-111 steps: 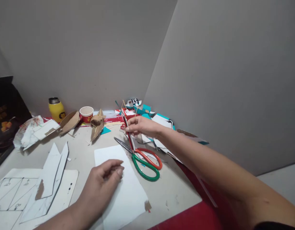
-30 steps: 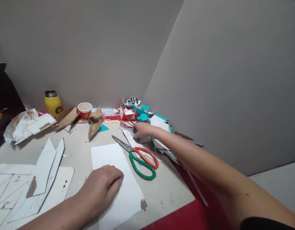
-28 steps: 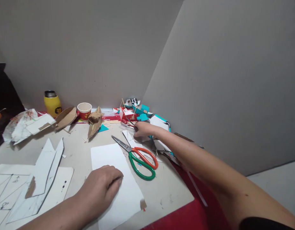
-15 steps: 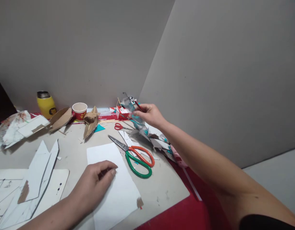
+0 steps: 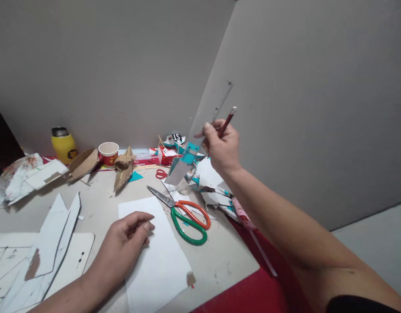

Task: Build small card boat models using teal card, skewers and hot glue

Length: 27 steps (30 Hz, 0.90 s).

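Observation:
Raised above the scraps at the desk's right side, my right hand (image 5: pixel 222 145) is closed on a clear ruler (image 5: pixel 216 100) held at a slant. A dark red pencil (image 5: pixel 226 124) is in the same hand, its end pointing up. My left hand (image 5: pixel 131 234) lies over a white sheet (image 5: pixel 161 269), fingers loosely curled and a little apart, holding nothing. Large scissors (image 5: pixel 187 221) with one orange and one green handle lie beside the sheet, blades partly over its top corner.
White and teal scraps (image 5: pixel 216 198) are heaped at the right. Small red scissors (image 5: pixel 160 174), a paper cup (image 5: pixel 108 154), a yellow bottle (image 5: pixel 62 147) and folded cardboard (image 5: pixel 124 171) stand or lie towards the back wall. Cut white pieces (image 5: pixel 50 239) lie at left.
My right hand has risen from the scrap heap and moved right, lifting the ruler out along with the pencil. My left hand has shifted slightly left.

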Available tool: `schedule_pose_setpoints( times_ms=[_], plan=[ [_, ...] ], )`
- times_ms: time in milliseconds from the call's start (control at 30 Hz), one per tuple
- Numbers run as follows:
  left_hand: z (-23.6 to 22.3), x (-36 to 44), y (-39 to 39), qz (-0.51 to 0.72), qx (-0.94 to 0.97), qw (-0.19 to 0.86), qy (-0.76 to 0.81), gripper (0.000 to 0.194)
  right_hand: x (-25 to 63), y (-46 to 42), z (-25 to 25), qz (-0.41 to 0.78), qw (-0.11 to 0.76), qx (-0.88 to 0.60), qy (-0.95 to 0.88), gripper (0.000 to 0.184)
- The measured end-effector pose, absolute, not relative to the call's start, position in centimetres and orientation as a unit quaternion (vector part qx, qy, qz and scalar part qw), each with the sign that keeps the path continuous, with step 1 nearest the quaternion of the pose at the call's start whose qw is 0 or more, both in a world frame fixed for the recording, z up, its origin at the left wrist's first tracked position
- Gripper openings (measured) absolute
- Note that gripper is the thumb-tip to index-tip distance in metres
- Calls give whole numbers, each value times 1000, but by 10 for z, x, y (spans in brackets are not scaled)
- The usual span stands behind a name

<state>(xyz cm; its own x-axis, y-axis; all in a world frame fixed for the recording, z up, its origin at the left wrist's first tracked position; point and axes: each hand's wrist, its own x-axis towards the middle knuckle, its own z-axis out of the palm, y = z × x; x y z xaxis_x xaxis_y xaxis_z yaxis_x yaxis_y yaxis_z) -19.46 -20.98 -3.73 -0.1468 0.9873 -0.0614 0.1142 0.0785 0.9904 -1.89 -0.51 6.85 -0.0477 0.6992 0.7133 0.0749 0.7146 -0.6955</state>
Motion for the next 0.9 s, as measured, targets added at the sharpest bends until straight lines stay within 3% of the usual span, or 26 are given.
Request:
schedule_pose_setpoints(
  times_ms=[133,233,367,467,600,767,900],
  plan=[
    [-37,-198,-210,517,479,374,603,40,-25,-16,63,393,607,-280,-631,34],
    [-34,-200,-212,529,510,298,610,65,-36,-38,51,459,566,-274,-628,34],
    [-30,-198,-214,495,543,326,595,87,-51,-71,36,529,494,-244,-645,33],
    [-28,-196,-213,495,531,386,569,77,-58,-85,32,555,456,-231,-656,32],
    [-25,-195,-213,500,552,388,543,21,-58,-88,32,547,467,-229,-656,32],
    [-19,-198,-220,496,565,377,540,29,-49,-80,39,536,505,-232,-635,33],
    [-10,-198,-227,484,560,427,520,26,-23,-64,60,504,618,-260,-544,34]
  ],
)
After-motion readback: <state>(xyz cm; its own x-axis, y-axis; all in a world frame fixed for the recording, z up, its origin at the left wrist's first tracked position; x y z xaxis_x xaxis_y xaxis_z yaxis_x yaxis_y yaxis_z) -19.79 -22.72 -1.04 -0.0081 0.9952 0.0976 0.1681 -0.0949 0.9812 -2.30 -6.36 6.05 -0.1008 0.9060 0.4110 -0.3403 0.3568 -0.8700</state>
